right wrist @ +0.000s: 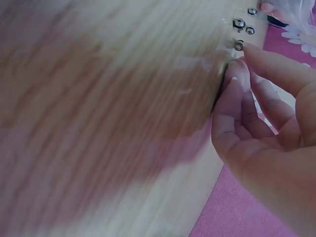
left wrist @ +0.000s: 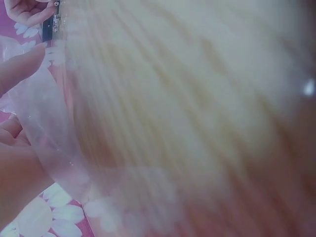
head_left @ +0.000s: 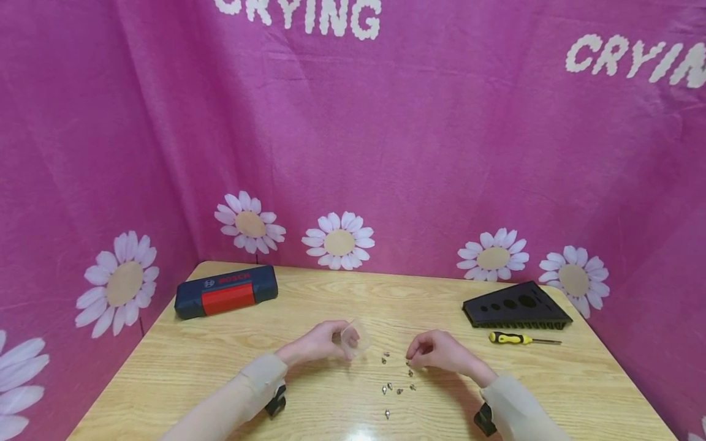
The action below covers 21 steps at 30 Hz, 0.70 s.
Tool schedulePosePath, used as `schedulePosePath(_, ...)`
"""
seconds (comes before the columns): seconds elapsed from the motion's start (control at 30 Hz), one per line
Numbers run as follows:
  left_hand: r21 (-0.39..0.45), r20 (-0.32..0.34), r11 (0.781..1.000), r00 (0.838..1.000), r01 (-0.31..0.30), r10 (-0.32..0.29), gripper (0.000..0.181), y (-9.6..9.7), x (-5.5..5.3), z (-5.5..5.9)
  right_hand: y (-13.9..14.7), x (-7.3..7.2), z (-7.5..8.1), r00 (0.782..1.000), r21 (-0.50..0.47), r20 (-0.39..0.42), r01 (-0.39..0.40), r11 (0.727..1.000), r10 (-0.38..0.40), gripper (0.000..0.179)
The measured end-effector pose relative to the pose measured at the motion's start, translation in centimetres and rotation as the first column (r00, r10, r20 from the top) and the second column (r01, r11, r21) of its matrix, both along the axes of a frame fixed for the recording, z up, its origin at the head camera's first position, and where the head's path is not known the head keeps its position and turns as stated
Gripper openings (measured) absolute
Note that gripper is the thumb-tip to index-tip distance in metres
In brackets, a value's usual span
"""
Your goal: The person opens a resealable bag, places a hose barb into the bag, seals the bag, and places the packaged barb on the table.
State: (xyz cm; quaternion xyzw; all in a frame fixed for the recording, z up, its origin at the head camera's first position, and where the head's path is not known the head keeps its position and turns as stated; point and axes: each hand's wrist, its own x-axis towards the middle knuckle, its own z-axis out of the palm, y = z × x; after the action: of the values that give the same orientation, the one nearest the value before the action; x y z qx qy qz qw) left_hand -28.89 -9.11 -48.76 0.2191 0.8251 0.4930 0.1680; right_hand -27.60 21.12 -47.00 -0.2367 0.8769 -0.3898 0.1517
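In the head view my left hand (head_left: 325, 341) holds a clear plastic bag (head_left: 355, 339) just above the table. The bag (left wrist: 47, 113) spreads thin and see-through between thumb and fingers in the left wrist view. My right hand (head_left: 441, 351) is low over the table, to the right of the bag, fingers bent. Its index fingertip (right wrist: 252, 52) meets a small metal screw (right wrist: 239, 45); whether the thumb pinches anything is hidden. Several more small metal screws (head_left: 384, 389) lie scattered on the wood between and in front of my hands.
A dark blue and red BOSCH case (head_left: 227, 293) lies at the back left of the wooden table (head_left: 325, 294). At the back right are a black rack with holes (head_left: 515, 306) and a yellow-black screwdriver (head_left: 510, 338). Pink flowered cloth (head_left: 386, 153) hangs behind and beside the table.
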Motion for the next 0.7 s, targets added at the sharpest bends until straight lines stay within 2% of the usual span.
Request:
schedulePosePath(0.2,-0.002,0.001,1.000,1.000,-0.003,0.003,0.033,-0.01,0.08,0.03,-0.36,0.31,-0.16,0.998,0.009,-0.061,-0.002,1.000,0.002,0.012)
schedulePosePath(0.7,-0.019,0.002,1.000,1.000,-0.013,0.013,0.035,-0.01,-0.10,-0.25,-0.76,0.35,-0.45,0.993,0.051,-0.113,0.030,0.998,-0.024,0.008)
